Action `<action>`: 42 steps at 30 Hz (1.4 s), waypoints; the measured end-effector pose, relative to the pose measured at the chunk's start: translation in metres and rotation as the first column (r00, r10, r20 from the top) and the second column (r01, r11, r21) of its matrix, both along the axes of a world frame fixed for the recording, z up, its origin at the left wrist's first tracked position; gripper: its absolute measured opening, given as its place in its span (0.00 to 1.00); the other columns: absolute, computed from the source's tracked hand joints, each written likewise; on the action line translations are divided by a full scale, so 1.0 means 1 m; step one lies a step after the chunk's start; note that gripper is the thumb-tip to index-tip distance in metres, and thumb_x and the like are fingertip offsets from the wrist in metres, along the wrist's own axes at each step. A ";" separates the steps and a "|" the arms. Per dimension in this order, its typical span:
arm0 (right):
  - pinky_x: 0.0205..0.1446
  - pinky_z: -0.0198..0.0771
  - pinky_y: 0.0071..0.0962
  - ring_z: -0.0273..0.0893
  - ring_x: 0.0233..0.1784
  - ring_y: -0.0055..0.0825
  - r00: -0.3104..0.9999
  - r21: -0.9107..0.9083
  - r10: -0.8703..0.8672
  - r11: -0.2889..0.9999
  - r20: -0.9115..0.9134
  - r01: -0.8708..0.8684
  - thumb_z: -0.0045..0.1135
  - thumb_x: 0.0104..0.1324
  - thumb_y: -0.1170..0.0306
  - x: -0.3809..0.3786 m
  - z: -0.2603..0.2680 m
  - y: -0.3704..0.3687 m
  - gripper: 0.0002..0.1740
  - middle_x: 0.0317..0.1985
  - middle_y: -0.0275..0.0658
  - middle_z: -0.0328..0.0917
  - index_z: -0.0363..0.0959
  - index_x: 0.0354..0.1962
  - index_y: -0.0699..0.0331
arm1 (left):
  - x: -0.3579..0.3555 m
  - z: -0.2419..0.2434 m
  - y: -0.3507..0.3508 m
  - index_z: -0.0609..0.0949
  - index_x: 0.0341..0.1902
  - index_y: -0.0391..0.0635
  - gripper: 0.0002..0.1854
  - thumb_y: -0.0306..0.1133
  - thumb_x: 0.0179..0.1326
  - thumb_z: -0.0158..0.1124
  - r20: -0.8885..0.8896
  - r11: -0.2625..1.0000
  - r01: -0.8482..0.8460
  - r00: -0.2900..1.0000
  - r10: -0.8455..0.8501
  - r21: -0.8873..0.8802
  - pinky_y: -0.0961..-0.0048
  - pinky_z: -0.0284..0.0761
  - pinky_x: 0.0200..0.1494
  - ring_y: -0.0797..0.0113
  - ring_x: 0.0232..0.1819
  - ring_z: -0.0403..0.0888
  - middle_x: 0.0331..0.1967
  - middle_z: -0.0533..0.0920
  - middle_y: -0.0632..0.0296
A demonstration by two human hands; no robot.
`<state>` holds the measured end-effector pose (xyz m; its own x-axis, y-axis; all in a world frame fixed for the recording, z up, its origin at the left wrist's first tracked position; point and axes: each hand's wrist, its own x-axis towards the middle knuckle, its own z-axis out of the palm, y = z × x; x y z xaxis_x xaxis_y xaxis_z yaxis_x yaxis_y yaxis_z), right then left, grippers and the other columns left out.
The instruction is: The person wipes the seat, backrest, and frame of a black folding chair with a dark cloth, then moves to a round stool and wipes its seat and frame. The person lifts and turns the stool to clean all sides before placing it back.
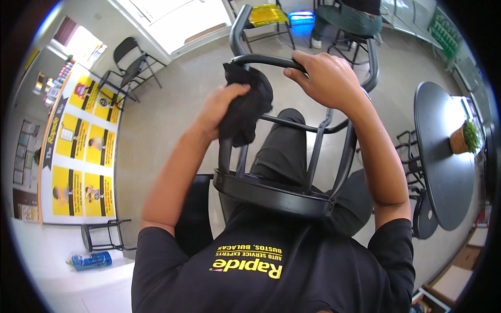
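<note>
A black metal stool [270, 197] lies tipped over my lap, its round seat against my body and its legs pointing away from me. My left hand [219, 105] holds a bunched black cloth [248, 103] against the leg on the left side. The cloth covers part of that leg, and some of my left fingers are hidden behind it. On the curved tube [266, 59] joining the legs near their far ends, my right hand [327, 78] has its fingers wrapped around the bar. A lower curved rung [291, 124] crosses above my knee.
Black folding chairs [131, 66] stand at the far left, near a counter with yellow panels [84, 144]. At right is a round black table [438, 156] with a potted plant [464, 139]. Another person [348, 19] sits at the far side. A blue package [90, 261] lies at lower left.
</note>
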<state>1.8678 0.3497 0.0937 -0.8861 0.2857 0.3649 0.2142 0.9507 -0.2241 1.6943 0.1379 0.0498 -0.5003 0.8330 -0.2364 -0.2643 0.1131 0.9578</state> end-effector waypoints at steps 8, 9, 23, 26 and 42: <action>0.43 0.71 0.54 0.81 0.38 0.56 0.994 0.049 -0.104 0.993 -0.032 0.106 0.53 0.78 0.44 0.005 -0.026 0.021 0.27 0.27 0.51 0.80 0.77 0.42 0.62 | -0.040 -0.063 0.068 0.80 0.60 0.38 0.21 0.44 0.78 0.60 0.108 0.904 0.082 0.984 -0.140 0.419 0.65 0.88 0.41 0.60 0.37 0.88 0.40 0.86 0.51; 0.43 0.71 0.53 0.81 0.37 0.56 0.992 0.051 -0.119 0.991 -0.031 0.121 0.53 0.78 0.44 0.007 -0.030 0.027 0.26 0.27 0.50 0.79 0.76 0.42 0.62 | -0.037 -0.067 0.075 0.79 0.61 0.37 0.20 0.43 0.79 0.58 0.121 0.862 0.134 0.968 -0.220 0.490 0.62 0.90 0.44 0.57 0.38 0.89 0.42 0.86 0.48; 0.37 0.65 0.47 0.74 0.29 0.50 0.964 -0.140 -0.261 0.954 0.054 0.266 0.57 0.75 0.45 0.060 -0.044 0.039 0.25 0.22 0.47 0.72 0.76 0.39 0.61 | 0.049 -0.033 0.031 0.81 0.58 0.39 0.18 0.40 0.74 0.64 0.492 0.982 0.182 0.851 -0.184 0.053 0.63 0.87 0.50 0.64 0.43 0.89 0.46 0.88 0.56; 0.37 0.64 0.46 0.72 0.28 0.49 0.957 -0.209 -0.278 0.934 0.086 0.290 0.57 0.75 0.46 0.067 -0.044 0.040 0.25 0.21 0.46 0.70 0.76 0.38 0.62 | 0.067 -0.035 0.009 0.79 0.60 0.40 0.17 0.36 0.74 0.64 0.467 0.965 0.261 0.851 -0.240 0.020 0.65 0.86 0.54 0.67 0.49 0.87 0.50 0.86 0.57; 0.48 0.69 0.38 0.74 0.38 0.39 0.959 -0.263 -0.280 0.929 -0.038 0.261 0.59 0.77 0.56 0.083 -0.064 0.052 0.25 0.32 0.49 0.75 0.76 0.54 0.73 | 0.049 -0.027 -0.045 0.60 0.75 0.20 0.56 0.53 0.61 0.79 -0.199 0.643 0.744 0.613 -0.765 -0.180 0.62 0.66 0.75 0.47 0.74 0.71 0.70 0.74 0.31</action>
<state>1.9507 0.4020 0.0297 -0.7356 0.6021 0.3106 0.4290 0.7688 -0.4743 1.7433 0.0929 0.0228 0.2503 0.9274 -0.2778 0.1766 0.2384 0.9550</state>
